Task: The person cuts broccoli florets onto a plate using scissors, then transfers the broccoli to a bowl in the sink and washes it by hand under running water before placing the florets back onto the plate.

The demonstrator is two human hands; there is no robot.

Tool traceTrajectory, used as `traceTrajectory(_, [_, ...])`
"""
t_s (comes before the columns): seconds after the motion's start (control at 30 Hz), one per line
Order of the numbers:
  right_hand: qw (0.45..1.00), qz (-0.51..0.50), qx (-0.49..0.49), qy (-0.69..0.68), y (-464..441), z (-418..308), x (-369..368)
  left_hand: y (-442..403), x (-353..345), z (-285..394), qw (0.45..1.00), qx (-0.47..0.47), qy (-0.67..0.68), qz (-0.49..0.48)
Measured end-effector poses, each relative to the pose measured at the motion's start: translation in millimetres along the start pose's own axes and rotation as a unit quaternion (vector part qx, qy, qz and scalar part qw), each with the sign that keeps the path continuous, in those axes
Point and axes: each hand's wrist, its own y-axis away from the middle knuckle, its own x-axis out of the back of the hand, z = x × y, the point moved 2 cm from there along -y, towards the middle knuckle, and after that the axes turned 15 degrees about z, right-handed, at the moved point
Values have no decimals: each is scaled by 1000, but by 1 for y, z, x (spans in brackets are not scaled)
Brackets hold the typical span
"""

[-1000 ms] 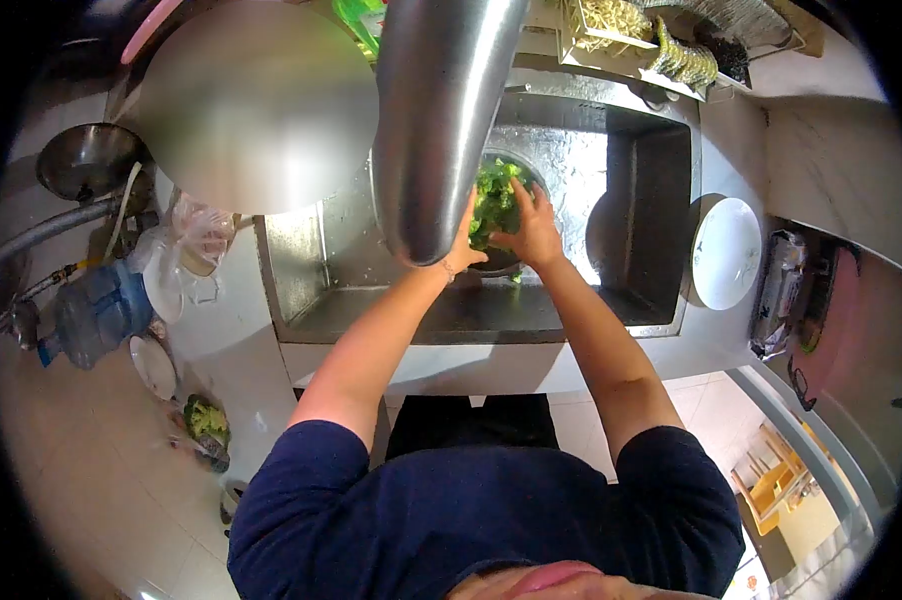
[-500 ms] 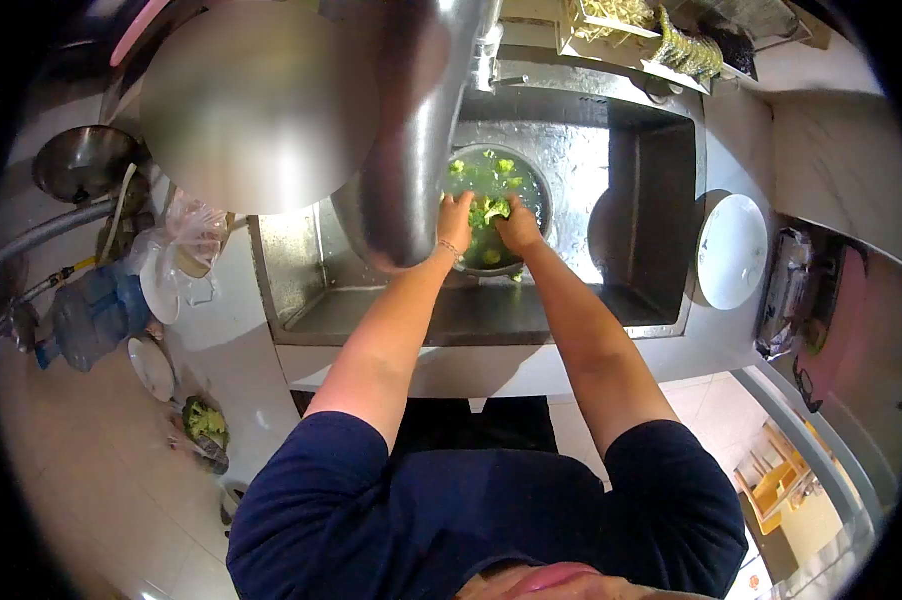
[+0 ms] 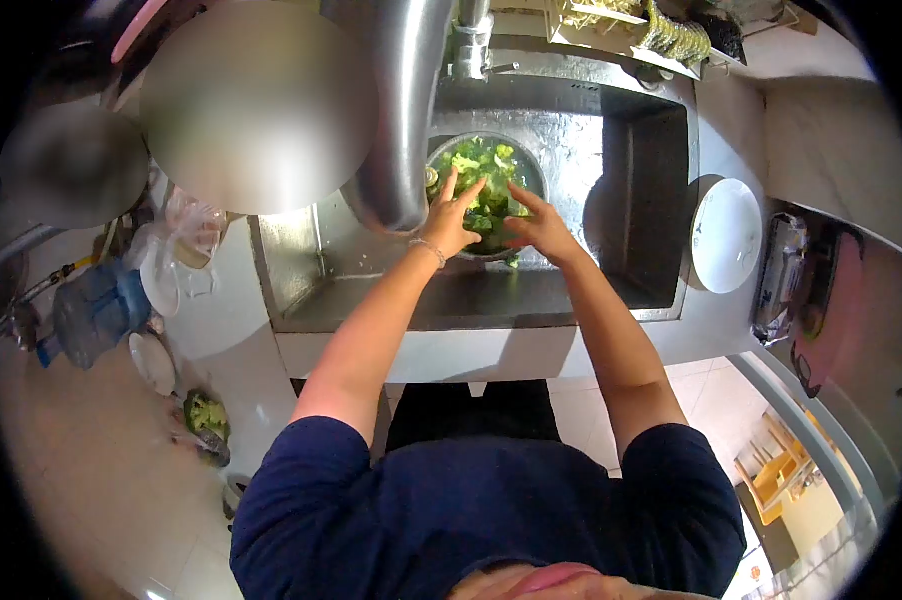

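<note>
A round metal basin (image 3: pixel 542 180) stands in the stainless steel sink, filled with water and green broccoli florets (image 3: pixel 486 205). My left hand (image 3: pixel 454 222), with a bracelet at the wrist, is over the basin's left side, its fingers spread. Over the right side is my right hand (image 3: pixel 543 227), fingers apart and pointing inward at the florets. Neither hand holds anything that I can see. Whether the fingertips touch the florets or the water, I cannot tell.
The faucet (image 3: pixel 473 45) rises behind the sink (image 3: pixel 611 310). A large grey cylindrical shape (image 3: pixel 401 120) hangs close on the left. A white plate (image 3: pixel 728 236) lies on the right counter. Further left are a blue water jug (image 3: pixel 91 315) and more broccoli (image 3: pixel 206 415).
Both hands have come up out of the water, and their fingers have spread. More florets now show at the surface. The view has shifted slightly.
</note>
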Motion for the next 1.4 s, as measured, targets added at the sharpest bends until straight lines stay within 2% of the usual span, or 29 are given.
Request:
traceTrajectory(0.03, [1000,11,-1,0,6,2,10,2,3,-1,1000,-16,-8,-20])
traceTrajectory(0.1, [990,74,12,119,7,13,31,6,9,-6,997,5,-71,-33])
traceTrajectory(0.13, [973,39,-13,225,5,19,33,6,10,-8,994,16,-103,-39])
traceTrajectory(0.2, [900,-37,-66,429,5,32,36,7,7,-7,984,42,-161,-61])
traceTrajectory(0.23, [865,-65,13,498,-5,56,32,6,3,-5,979,51,-183,-78])
traceTrajectory(0.27, [863,-83,62,495,-10,72,24,4,0,-4,972,60,-205,-95])
traceTrajectory(0.33, [809,-128,35,573,-28,107,11,1,-15,-13,971,22,-223,-83])
traceTrajectory(0.4, [822,-135,59,550,-33,132,7,-2,-26,-24,978,17,-198,-58])
traceTrajectory(0.43, [828,-138,73,538,-35,138,5,-4,-28,-27,988,70,-131,-46])
traceTrajectory(0.53, [816,-103,-4,569,-28,118,-1,-3,-29,-31,996,57,-72,-11])
traceTrajectory(0.7, [801,-81,102,584,-53,185,18,-3,-20,-34,993,56,-17,102])
traceTrajectory(0.73, [797,-75,119,587,-45,170,15,-4,-17,-31,991,59,0,120])
traceTrajectory(0.77, [799,-80,39,595,-41,151,30,-7,-13,-28,988,75,-14,132])
traceTrajectory(0.8, [795,-81,-38,600,-32,103,39,-10,-13,-28,987,46,11,151])
traceTrajectory(0.83, [835,-62,21,546,-33,100,54,-15,-14,-29,984,15,37,172])
traceTrajectory(0.87, [866,21,116,487,-15,58,57,-18,-15,-28,979,-14,62,193])
traceTrajectory(0.9, [876,59,135,460,-1,15,51,-20,-15,-24,987,19,-11,158])
traceTrajectory(1.0, [880,148,220,393,3,-27,15,-19,-5,-2,973,-83,-123,179])
traceTrajectory(1.07, [839,139,319,417,-20,-17,-6,-25,0,7,985,-48,-146,74])
traceTrajectory(1.13, [847,130,275,437,-29,-9,-28,-28,-1,13,985,-1,-173,-24])
traceTrajectory(1.2, [841,130,254,460,-26,-10,-46,-32,-8,2,983,34,-177,-45])
traceTrajectory(1.3, [873,92,167,449,-35,5,-54,-35,-23,-20,987,69,-132,-63])
traceTrajectory(1.33, [880,76,137,448,-38,9,-55,-35,-29,-28,989,43,-133,-44])
traceTrajectory(1.4, [893,63,160,415,-47,23,-54,-34,-39,-41,991,-8,-136,-7])
